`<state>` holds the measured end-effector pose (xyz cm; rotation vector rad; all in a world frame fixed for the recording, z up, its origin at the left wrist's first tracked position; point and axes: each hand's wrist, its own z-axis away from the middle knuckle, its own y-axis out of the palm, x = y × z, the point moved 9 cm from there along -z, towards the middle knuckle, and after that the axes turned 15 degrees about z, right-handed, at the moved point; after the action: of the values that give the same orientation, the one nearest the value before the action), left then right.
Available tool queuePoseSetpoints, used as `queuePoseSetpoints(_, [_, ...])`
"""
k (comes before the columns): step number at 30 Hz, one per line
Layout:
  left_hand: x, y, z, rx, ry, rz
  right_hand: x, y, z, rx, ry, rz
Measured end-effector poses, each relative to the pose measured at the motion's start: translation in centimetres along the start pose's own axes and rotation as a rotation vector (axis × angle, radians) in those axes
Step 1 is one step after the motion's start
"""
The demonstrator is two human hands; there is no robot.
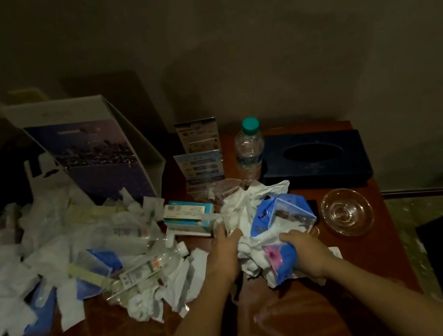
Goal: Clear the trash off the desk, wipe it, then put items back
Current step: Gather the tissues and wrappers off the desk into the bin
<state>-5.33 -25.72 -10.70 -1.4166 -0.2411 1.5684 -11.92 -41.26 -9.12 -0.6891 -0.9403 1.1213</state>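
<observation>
Both hands close in from opposite sides on one wad of trash (247, 216), crumpled white tissue mixed with blue plastic wrappers. It sits on the desk (377, 265) right of the middle. The left hand (226, 250) curls its fingers into the tissue. The right hand (304, 250) grips the blue wrapper from the other side. Squeezing from two sides probably packs the loose pieces so they lift as one load and do not shed scraps.

The rest of the litter (39, 257) spreads over the left half of the desk, with an empty clear bottle (144, 271) lying on its side among the papers, so clearing looks barely begun.

The keepers stand apart along the back and right (likely why the hands work the middle): a water bottle (249, 148), a dark tissue box (316, 160), a glass dish (347, 211) just beside the wad, two card stands (201, 153), and a small medicine carton (187, 214). A large white box (88, 149) leans tilted behind the mess.
</observation>
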Motion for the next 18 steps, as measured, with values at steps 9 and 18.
queuePoseSetpoints(9, [-1.6,-2.0,2.6,-0.047,0.146,0.027,-1.4,-1.5,2.6,-0.193,0.058,-0.209])
queuePoseSetpoints(18, [-3.0,-5.6,6.8,-0.186,0.128,0.057,1.9,-2.5,5.1,-0.119,-0.045,-0.361])
